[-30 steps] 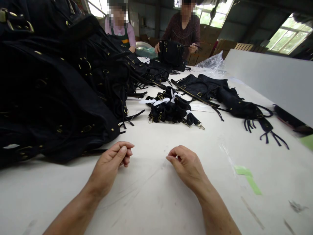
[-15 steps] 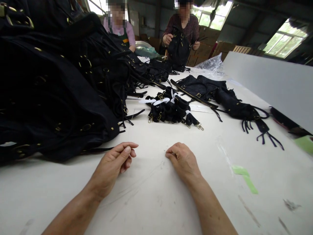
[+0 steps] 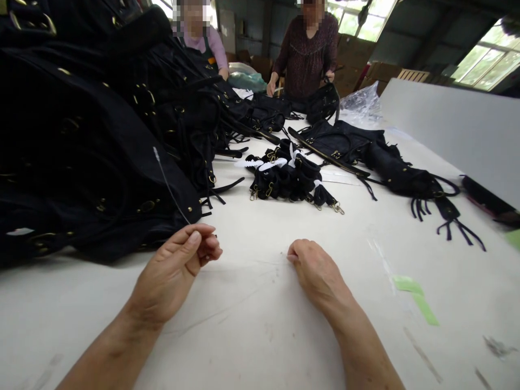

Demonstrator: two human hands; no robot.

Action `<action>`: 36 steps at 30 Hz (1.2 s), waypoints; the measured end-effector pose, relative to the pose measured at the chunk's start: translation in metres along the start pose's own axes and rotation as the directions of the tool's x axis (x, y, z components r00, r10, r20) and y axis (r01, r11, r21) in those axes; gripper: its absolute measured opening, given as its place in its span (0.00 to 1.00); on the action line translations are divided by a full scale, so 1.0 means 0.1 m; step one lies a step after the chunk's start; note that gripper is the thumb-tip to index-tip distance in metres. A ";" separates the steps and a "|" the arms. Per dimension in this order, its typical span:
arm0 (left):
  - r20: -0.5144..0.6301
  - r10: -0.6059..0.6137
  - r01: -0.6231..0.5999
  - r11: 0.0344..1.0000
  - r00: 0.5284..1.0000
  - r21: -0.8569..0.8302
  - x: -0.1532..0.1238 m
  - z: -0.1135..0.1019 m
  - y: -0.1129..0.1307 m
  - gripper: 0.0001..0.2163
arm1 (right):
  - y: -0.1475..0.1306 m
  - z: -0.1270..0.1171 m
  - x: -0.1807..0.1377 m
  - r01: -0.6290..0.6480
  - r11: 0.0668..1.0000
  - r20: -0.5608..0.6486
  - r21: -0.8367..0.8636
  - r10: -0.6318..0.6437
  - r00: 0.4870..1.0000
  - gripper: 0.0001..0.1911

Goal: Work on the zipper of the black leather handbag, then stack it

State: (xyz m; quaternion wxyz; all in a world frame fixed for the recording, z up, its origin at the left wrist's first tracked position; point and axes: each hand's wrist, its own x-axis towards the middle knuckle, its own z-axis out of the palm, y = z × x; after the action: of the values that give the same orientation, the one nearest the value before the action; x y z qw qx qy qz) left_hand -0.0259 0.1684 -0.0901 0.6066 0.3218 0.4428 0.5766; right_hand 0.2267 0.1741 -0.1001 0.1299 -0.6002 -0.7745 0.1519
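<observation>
My left hand (image 3: 179, 268) rests on the white table (image 3: 252, 325) with thumb and forefinger pinched on a thin clear plastic tie (image 3: 168, 184) that sticks up and left against the black bags. My right hand (image 3: 314, 271) lies curled on the table a little to the right, fingertips pinched together; a faint thread-like line runs from it toward the left hand, too thin to name. A big heap of black bags (image 3: 93, 135) with brass rings lies just beyond my left hand.
A bundle of black straps with white ties (image 3: 286, 176) lies mid-table, another black bag (image 3: 365, 154) to its right. Green tape scraps (image 3: 414, 295) lie at right. A grey board (image 3: 450, 130) bounds the right side. Two people (image 3: 309, 51) stand at the far end handling bags.
My left hand has lifted slightly and the thin plastic tie now stands up from its pinch. The right hand shifted a little right. The far person lowered the bag onto the table.
</observation>
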 end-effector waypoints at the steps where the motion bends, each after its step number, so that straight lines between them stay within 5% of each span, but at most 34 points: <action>1: -0.006 0.000 0.000 1.000 1.000 -0.031 0.01 0.00 0.00 0.08 | 0.00 -0.02 0.00 -0.019 1.000 -0.020 0.009 0.019 1.000 0.08; 4: -0.005 -0.026 0.025 0.997 1.000 -0.077 0.02 0.00 0.00 0.07 | 0.01 -0.06 0.01 -0.051 0.998 -0.066 0.049 0.054 0.996 0.05; 13: 0.081 -0.080 0.083 0.996 0.994 -0.044 -0.03 0.01 -0.02 0.07 | -0.02 -0.06 0.01 -0.057 0.998 0.103 0.036 0.053 0.993 0.07; 21: 0.178 -0.037 0.059 0.991 0.983 -0.117 -0.08 -0.01 0.04 0.08 | -0.06 -0.16 -0.05 -0.176 0.943 0.092 0.283 0.156 0.983 0.06; 28: 0.311 -0.179 0.170 0.984 0.933 0.057 -0.12 0.04 0.01 0.09 | -0.09 -0.17 -0.08 -0.045 0.899 0.035 0.436 0.033 0.999 0.06; 36: 0.345 -0.220 0.135 0.958 0.912 0.253 -0.13 0.07 -0.06 0.10 | -0.01 -0.13 -0.08 -0.042 0.964 0.043 0.261 0.032 0.999 0.09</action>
State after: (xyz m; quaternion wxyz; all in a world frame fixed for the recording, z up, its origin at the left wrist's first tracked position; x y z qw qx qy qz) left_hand -0.0166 0.1555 -0.0904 0.6891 0.4488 0.4101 0.3943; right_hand 0.2328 0.1667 -0.0879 0.1905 -0.5891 -0.7386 0.2669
